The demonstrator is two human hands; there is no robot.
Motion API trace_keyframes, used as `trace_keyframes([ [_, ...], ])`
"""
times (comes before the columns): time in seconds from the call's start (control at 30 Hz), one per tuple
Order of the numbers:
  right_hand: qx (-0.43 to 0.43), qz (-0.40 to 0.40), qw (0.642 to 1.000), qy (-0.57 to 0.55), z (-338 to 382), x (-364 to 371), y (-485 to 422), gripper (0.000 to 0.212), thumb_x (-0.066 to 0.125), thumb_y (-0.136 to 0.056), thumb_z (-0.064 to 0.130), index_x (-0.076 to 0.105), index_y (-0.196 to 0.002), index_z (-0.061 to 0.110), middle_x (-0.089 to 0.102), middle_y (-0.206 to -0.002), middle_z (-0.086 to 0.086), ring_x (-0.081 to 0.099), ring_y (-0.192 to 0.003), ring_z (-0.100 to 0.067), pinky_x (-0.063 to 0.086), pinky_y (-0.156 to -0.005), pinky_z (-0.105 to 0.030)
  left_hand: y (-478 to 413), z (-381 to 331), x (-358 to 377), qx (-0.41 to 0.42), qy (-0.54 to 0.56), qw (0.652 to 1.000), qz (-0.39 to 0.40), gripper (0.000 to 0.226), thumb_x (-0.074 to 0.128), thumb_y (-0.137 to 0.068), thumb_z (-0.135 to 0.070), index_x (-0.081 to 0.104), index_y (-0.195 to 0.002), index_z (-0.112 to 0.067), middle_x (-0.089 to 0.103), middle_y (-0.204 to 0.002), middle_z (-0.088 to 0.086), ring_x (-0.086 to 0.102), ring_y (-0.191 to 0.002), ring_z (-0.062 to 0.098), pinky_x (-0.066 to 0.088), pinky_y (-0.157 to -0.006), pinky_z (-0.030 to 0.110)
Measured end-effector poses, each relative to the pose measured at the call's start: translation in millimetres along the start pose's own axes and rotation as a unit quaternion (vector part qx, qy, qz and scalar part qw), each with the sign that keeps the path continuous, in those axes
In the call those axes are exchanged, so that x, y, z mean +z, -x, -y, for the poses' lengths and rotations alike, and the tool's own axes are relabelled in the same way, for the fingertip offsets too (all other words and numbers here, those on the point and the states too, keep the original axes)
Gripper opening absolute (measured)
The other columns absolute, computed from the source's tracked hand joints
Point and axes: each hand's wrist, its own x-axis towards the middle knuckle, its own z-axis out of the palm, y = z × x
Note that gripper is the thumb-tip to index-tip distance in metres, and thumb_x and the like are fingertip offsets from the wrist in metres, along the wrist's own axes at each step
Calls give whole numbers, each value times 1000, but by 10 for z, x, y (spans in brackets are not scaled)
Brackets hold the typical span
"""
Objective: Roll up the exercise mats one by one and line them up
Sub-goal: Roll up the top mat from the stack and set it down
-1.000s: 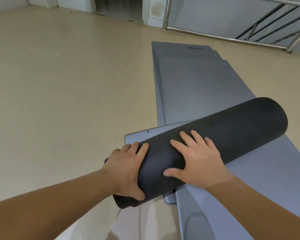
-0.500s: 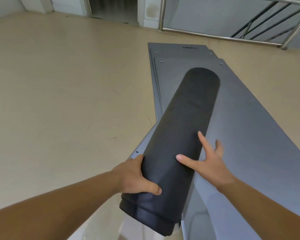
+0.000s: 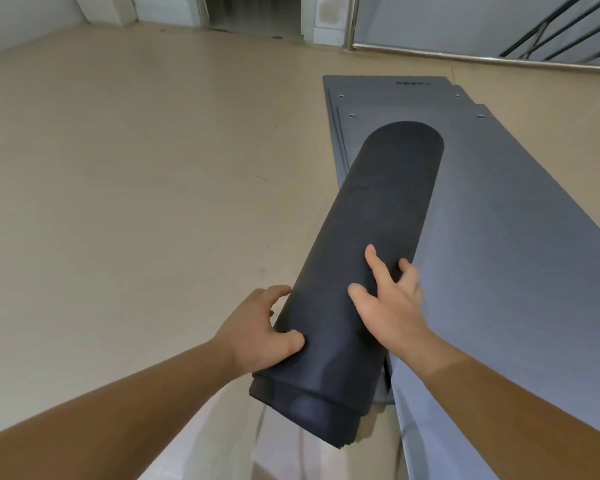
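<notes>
Charcoal foam, rolled into a thick tube, the rolled mat [image 3: 378, 209] points away from the person. Its near end shows stepped layer edges low in the view, between two bare forearms that reach in from the bottom corners. The left hand [image 3: 257, 327] grips the roll's left flank near that end, with the thumb laid across the top and the fingers [image 3: 274, 294] wrapped round the side. The right hand [image 3: 392, 306], slightly blurred, sits a little farther along on the top right. Its thumb and index finger are spread on the surface and its other fingers bend over the right flank. The roll's far half lies over a stack of flat grey mats [image 3: 520, 244] spread on the beige floor [image 3: 118, 168]. Beyond them a metal railing [image 3: 465, 57] runs along the wall beside a dark doorway [image 3: 253, 12].
</notes>
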Motion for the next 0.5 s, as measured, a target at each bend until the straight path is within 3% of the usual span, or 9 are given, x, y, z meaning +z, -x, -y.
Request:
trace_keyframes([
  [0.07, -35, -52, 998, -4, 26, -25, -73, 54, 55, -103, 41, 38, -152, 54, 20, -153, 7, 19, -145, -20, 27, -111, -29, -16, -42, -99, 52, -57, 996, -36, 61, 68, -83, -35, 53, -142, -40, 54, -140, -13, 60, -117, 10, 49, -101, 27],
  [0.13, -29, -72, 996, -51, -73, -42, -103, 64, 66, -96, 52, 38, -153, 52, 25, -142, 10, 32, -137, -18, 37, -115, -36, -14, -94, -146, 47, -93, 994, -30, 54, 65, -87, -54, 56, -138, -40, 59, -131, -13, 62, -111, 12, 51, -100, 32],
  [0.2, 70, -13, 986, -151, -115, -26, -52, 95, 71, -81, 74, 13, -155, 64, 26, -146, 18, 40, -135, -19, 47, -107, -49, 19, -171, -83, 40, -173, 984, -5, 75, 58, -77, -85, 52, -135, -38, 57, -121, -13, 61, -106, 15, 53, -94, 35],
  [0.27, 139, 69, 959, -237, -89, 52, 9, 102, 71, -75, 82, -4, -144, 78, 33, -150, 24, 46, -132, -22, 50, -100, -60, 60, -212, 21, 17, -213, 977, 1, 101, 54, -59, -101, 44, -136, -37, 52, -123, -13, 61, -105, 16, 55, -90, 37],
  [0.37, 130, 71, 943, -297, 30, 150, -13, 103, 73, -80, 73, -6, -146, 75, 39, -155, 23, 51, -132, -20, 48, -108, -60, 45, -207, 43, -13, -193, 981, -9, 116, 61, -49, -102, 38, -139, -33, 50, -127, -12, 60, -107, 16, 56, -88, 38],
  [0.5, 87, 99, 955, -267, 161, 269, 32, 87, 69, -87, 68, 0, -136, 85, 38, -156, 23, 49, -137, -17, 47, -112, -55, 138, -36, -93, -57, -66, 996, -9, 113, 71, -49, -92, 40, -139, -33, 55, -126, -15, 61, -109, 14, 56, -93, 38],
])
